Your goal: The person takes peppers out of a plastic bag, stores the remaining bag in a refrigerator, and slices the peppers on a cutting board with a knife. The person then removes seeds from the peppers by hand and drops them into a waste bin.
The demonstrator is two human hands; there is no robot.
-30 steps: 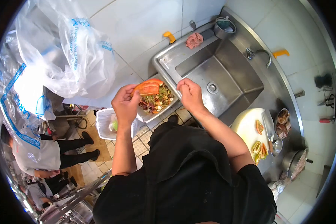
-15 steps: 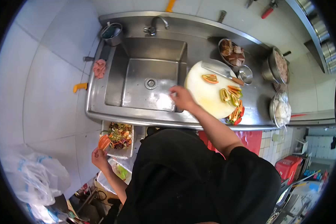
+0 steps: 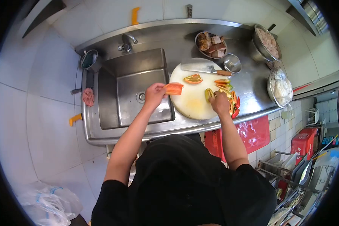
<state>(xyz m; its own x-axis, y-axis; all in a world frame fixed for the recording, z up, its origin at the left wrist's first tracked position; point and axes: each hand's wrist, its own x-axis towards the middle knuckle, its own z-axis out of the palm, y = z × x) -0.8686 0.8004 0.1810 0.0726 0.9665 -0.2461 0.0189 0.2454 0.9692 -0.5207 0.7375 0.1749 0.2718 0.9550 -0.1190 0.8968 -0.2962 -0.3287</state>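
My left hand (image 3: pixel 154 95) pinches a red-orange pepper piece (image 3: pixel 174 89) over the left edge of the round white cutting board (image 3: pixel 188 107). On the board's right side, my right hand (image 3: pixel 221 103) has its fingers closed around a green pepper piece (image 3: pixel 209 94); its fingertips are partly hidden. More cut peppers (image 3: pixel 223 83), green, orange and red, lie around that hand, some at the board's right edge. One halved pepper (image 3: pixel 193 78) rests alone near the board's middle. Behind it lies a cleaver (image 3: pixel 197 67) with a wooden handle pointing right.
A steel sink (image 3: pixel 130 101) with a faucet (image 3: pixel 127 42) is left of the board. Behind stand a bowl of browned meat chunks (image 3: pixel 211 45) and a small steel bowl (image 3: pixel 232 63). At right are a bowl of pale meat (image 3: pixel 267 43) and a bagged bowl (image 3: pixel 280 88).
My left hand has come up from beside the lower bin to the board, still holding the red-orange pepper piece. My right hand has moved right, from above the sink edge onto the cut peppers.
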